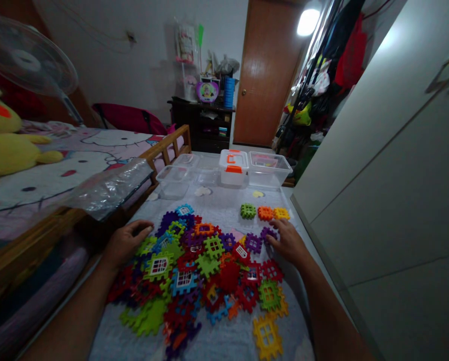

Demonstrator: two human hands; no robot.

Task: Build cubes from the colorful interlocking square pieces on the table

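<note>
Purple plastic is sitting under my right hand [289, 242]: thumb and forefinger are bracketing a toothed piece [268, 233] at the pile's right edge, fingers partly curled. I'm reading contact, but can't tell if the pinch is closed. My left hand [128, 242] is hovering by the pile's left side, thumb and fingers spread apart, no piece showing in it.

Handling, my estimate: I'm treating the piece as very light, stiff thin plastic, smooth-faced and a bit slippery, not fragile under a normal pinch. I'm favouring opposite toothed edges for the hold; the notches should be giving fingertips some bite. Flat faces I'm rating worse, since the piece is lying low. Teeth could be snagging neighbours, so I'm watching the second purple piece [253, 243] just beside it.

Further in, the mixed pile [208, 264] is spreading between both forearms: red, green, blue, orange, purple, some overlapping, several with window grids. A yellow window piece [267, 336] is lying at the near right.

Beyond the right fingers, green [248, 211], orange [265, 213] and yellow [281, 213] blocks are sitting in a row on the pale cloth [216, 199]. Farther out, a lidded box [233, 175] with orange clips is standing beside an open clear box [268, 179]. Wooden door [271, 75] is closing off the background.
</note>
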